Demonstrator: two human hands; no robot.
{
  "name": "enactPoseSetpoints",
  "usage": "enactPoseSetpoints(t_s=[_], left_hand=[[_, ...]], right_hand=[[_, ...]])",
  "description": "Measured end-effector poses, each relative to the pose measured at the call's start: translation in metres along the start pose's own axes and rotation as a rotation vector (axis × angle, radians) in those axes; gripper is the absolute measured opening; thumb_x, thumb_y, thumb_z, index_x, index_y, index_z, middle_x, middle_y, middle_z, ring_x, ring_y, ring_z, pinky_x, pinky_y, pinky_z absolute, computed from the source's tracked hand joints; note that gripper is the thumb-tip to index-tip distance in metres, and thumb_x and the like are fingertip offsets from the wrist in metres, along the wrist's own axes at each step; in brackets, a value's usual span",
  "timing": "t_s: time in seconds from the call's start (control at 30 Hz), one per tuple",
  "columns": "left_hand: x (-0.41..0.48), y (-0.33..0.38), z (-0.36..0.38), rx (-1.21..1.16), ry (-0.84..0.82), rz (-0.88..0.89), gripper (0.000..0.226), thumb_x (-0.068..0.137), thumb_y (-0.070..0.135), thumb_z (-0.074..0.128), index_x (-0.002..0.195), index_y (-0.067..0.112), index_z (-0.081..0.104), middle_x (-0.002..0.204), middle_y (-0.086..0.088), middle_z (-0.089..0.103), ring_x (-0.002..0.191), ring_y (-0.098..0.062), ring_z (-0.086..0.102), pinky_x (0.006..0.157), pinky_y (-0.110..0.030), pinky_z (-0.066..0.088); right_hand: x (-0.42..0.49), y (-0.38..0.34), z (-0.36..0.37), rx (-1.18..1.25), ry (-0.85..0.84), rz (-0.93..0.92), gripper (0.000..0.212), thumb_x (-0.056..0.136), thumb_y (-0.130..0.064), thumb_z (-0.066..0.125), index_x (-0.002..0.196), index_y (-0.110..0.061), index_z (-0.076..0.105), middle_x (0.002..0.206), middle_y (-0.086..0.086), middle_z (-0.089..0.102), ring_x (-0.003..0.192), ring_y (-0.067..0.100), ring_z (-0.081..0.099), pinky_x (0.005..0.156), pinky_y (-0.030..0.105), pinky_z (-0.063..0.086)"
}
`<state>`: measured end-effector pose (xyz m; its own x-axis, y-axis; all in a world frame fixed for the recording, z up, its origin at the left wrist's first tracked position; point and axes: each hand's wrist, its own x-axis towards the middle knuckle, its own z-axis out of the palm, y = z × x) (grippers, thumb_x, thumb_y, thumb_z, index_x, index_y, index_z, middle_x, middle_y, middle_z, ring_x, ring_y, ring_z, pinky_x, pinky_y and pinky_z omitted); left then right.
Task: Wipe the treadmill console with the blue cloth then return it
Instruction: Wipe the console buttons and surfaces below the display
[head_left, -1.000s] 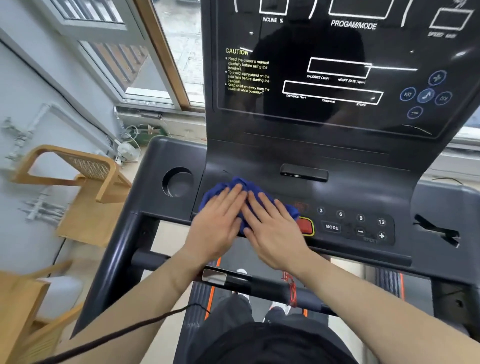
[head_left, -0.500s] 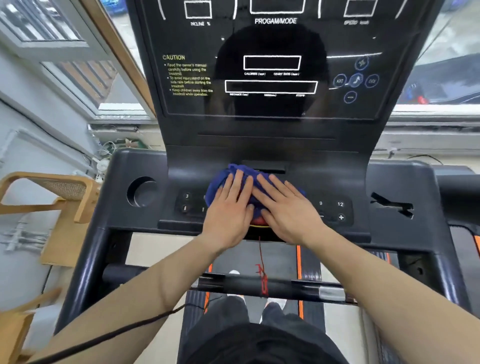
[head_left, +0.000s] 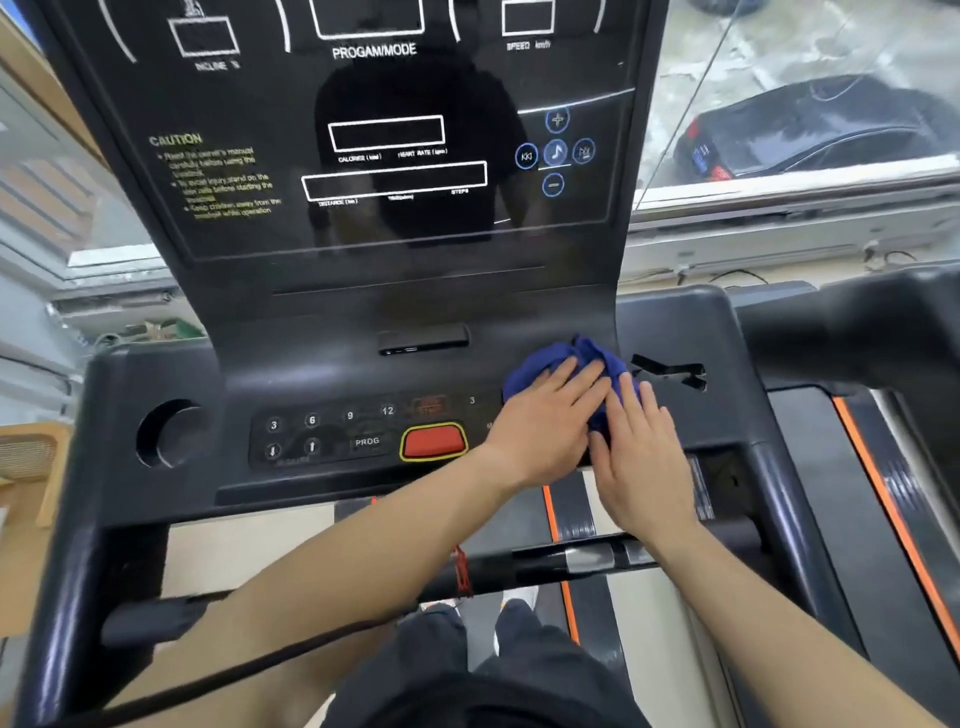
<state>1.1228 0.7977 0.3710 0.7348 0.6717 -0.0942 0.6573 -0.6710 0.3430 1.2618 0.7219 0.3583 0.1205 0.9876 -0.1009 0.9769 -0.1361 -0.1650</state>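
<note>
The black treadmill console (head_left: 332, 374) fills the view, with a dark glossy display panel (head_left: 374, 156) above and a button strip below. A crumpled blue cloth (head_left: 540, 364) lies on the right part of the button strip. My left hand (head_left: 545, 426) presses flat on the cloth, fingers pointing up and right. My right hand (head_left: 639, 447) lies flat beside it, its fingers over the cloth's right side. Most of the cloth is hidden under both hands. The right-hand buttons are covered.
A red stop button (head_left: 434, 441) with a yellow rim and the PROG keys (head_left: 367, 441) sit left of my hands. A round cup holder (head_left: 169, 434) is at the far left, a slot (head_left: 670, 370) at the right. The front handlebar (head_left: 519, 566) crosses below my forearms.
Both hands have slid the blue cloth rightward along the button strip, from left of centre past the red stop button to its right end. The left keys and stop button now show.
</note>
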Motion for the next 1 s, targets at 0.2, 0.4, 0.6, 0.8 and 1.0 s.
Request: enactPoseSetpoints(t_s=[0.2, 0.4, 0.6, 0.8, 1.0], left_hand=[[0.015, -0.044, -0.014, 0.213, 0.109, 0.029, 0.057, 0.102, 0.023, 0.041, 0.156, 0.013, 0.026, 0.165, -0.008, 0.018, 0.151, -0.027, 0.02, 0.122, -0.041, 0.021], [-0.007, -0.098, -0.038, 0.333, 0.237, -0.032, 0.062, 0.1, 0.019, 0.042, 0.158, 0.017, 0.019, 0.166, -0.002, 0.012, 0.152, -0.021, 0.016, 0.121, -0.038, 0.015], [-0.071, -0.153, -0.042, 0.34, 0.334, -0.157, 0.068, 0.093, 0.02, 0.056, 0.155, 0.017, 0.029, 0.163, -0.003, 0.026, 0.149, -0.024, 0.028, 0.119, -0.039, 0.025], [-0.132, -0.186, -0.045, 0.229, 0.344, -0.349, 0.068, 0.093, 0.018, 0.06, 0.154, 0.012, 0.03, 0.162, -0.008, 0.028, 0.147, -0.028, 0.032, 0.115, -0.042, 0.038], [-0.211, -0.21, -0.046, 0.054, 0.374, -0.67, 0.061, 0.099, 0.023, 0.051, 0.155, 0.011, 0.03, 0.162, -0.011, 0.028, 0.147, -0.028, 0.03, 0.098, -0.044, 0.05]], right_hand=[[0.052, -0.019, -0.005, -0.008, 0.001, -0.052, 0.068, 0.098, -0.042, 0.02, 0.154, -0.005, 0.028, 0.163, 0.018, 0.02, 0.151, 0.036, 0.016, 0.119, 0.051, 0.025], [0.09, -0.072, 0.002, 0.061, 0.062, -0.084, 0.072, 0.102, -0.04, 0.037, 0.158, -0.006, 0.006, 0.165, 0.019, -0.005, 0.153, 0.032, -0.003, 0.124, 0.046, 0.01], [0.103, -0.136, 0.009, 0.018, 0.081, -0.19, 0.075, 0.099, -0.04, 0.04, 0.155, 0.003, 0.012, 0.162, 0.03, 0.006, 0.151, 0.043, 0.004, 0.121, 0.05, 0.018], [0.091, -0.207, 0.019, -0.018, 0.082, -0.316, 0.072, 0.101, -0.038, 0.038, 0.157, -0.001, 0.012, 0.164, 0.024, 0.005, 0.153, 0.036, 0.002, 0.124, 0.046, 0.013], [0.094, -0.291, 0.031, -0.061, -0.042, -0.667, 0.066, 0.104, -0.036, 0.028, 0.159, -0.012, -0.001, 0.166, 0.005, -0.011, 0.153, 0.021, -0.012, 0.125, 0.04, 0.001]])
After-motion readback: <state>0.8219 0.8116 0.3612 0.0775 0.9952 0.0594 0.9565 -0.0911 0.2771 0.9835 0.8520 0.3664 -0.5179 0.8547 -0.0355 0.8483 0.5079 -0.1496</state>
